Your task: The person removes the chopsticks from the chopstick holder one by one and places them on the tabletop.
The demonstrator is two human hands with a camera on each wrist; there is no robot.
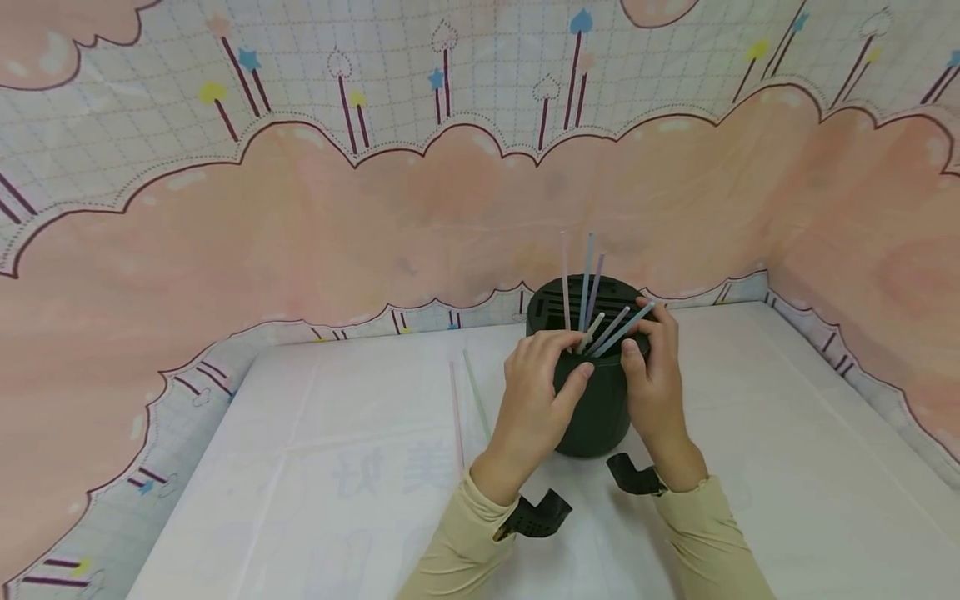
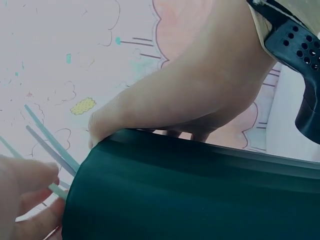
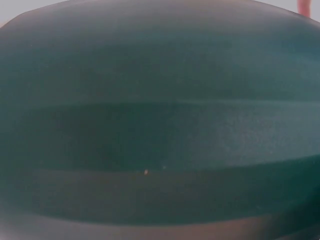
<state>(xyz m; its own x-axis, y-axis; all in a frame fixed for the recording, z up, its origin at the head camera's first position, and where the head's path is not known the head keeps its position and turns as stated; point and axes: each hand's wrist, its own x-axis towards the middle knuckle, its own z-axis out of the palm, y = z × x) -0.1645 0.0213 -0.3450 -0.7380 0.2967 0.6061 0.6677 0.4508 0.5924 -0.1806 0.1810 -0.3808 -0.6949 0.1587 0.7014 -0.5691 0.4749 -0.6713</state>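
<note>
A dark green holder [image 1: 592, 412] with a slotted section [image 1: 622, 292] at its back stands on the white-covered table. Several thin pastel straws poke out of it, among them a blue straw [image 1: 626, 329] leaning right. At the left side of the rim is my left hand [image 1: 536, 392]; its fingertips [image 2: 42, 175] pinch a pale green straw [image 2: 57, 191] in the left wrist view. My right hand [image 1: 660, 383] grips the rim on the right, with the thumb at the front. The holder's wall [image 3: 160, 130] fills the right wrist view and hides the fingers there.
A pink straw [image 1: 456, 408] and a green straw [image 1: 476, 392] lie on the table [image 1: 315, 500] left of the holder. Patterned cloth walls [image 1: 420, 225] rise behind and at the sides. A black wrist mount [image 1: 543, 512] sits at the left sleeve.
</note>
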